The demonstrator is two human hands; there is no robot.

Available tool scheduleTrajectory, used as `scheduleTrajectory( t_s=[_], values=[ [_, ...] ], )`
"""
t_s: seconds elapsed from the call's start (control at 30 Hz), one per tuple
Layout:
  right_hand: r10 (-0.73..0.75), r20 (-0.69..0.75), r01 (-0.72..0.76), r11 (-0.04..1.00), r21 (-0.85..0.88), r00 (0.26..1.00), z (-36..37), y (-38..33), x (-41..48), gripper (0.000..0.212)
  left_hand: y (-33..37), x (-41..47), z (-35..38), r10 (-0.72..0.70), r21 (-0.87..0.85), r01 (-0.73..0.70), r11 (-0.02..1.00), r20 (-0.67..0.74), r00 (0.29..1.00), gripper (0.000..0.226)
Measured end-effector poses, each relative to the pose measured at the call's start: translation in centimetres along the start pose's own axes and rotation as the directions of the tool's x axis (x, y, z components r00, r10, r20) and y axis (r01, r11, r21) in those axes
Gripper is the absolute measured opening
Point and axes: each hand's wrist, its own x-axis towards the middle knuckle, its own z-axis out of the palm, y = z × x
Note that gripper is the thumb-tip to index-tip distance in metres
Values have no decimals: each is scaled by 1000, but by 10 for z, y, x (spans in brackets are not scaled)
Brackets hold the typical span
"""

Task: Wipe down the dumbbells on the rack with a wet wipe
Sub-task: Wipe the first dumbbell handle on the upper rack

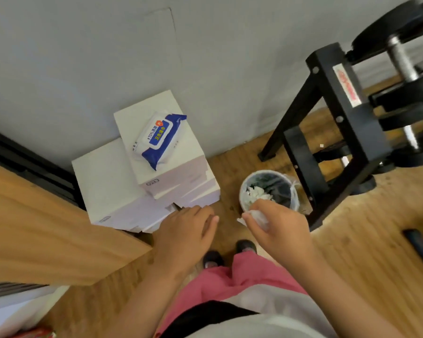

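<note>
Dumbbells [401,57] cut by right edge

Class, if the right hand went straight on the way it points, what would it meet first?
Probably the waste bin, just ahead of the right hand holding the wipe; depth is unclear.

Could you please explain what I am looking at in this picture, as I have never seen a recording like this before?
There is no machine here. A person wears a camera on the head, so you look down on their own two hands and feet. The right hand pinches a crumpled wet wipe just above a small bin on the wooden floor. The left hand is empty, with relaxed fingers. A blue and white pack of wipes lies on stacked white boxes. At the right stands the black rack with the dumbbells.
</note>
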Motion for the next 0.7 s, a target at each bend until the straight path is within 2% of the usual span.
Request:
scheduleTrajectory(
  t_s=[0.13, 0.2, 0.27, 0.37, 0.47, 0.6, 0.7],
  values=[
    [76, -77, -81, 995, -64, 994, -22, 18, -18, 29, 25, -5, 10, 68, -17, -68, 998, -24, 997, 31],
    [97, -94, -105, 991, -83, 991, -36, 32, -28, 23, 42, -6, 14, 89, -27, -90, 996, -38, 995, 30],
    [106, -103, -113, 992, -61, 989, -52, 47, -39, 16, 63, -4, 20, 101, -27, -103, 994, -59, 993, 27],
    [103, -111, -108, 994, -36, 988, -76, 75, -64, 18, 103, -1, 32, 110, -46, -113, 993, -68, 992, 26],
    [95, -82, -98, 995, -30, 992, -103, 113, -93, 30, 152, 1, 48, 71, -47, -74, 996, -65, 995, 28],
    [82, -39, -83, 996, -18, 996, -150, 166, -127, 30, 234, -13, 74, 3, -52, -6, 999, -58, 998, 19],
    [89, -24, -89, 996, -14, 996, -178, 205, -143, 30, 294, -20, 95, 40, -113, -40, 993, -5, 999, 18]
  ],
)
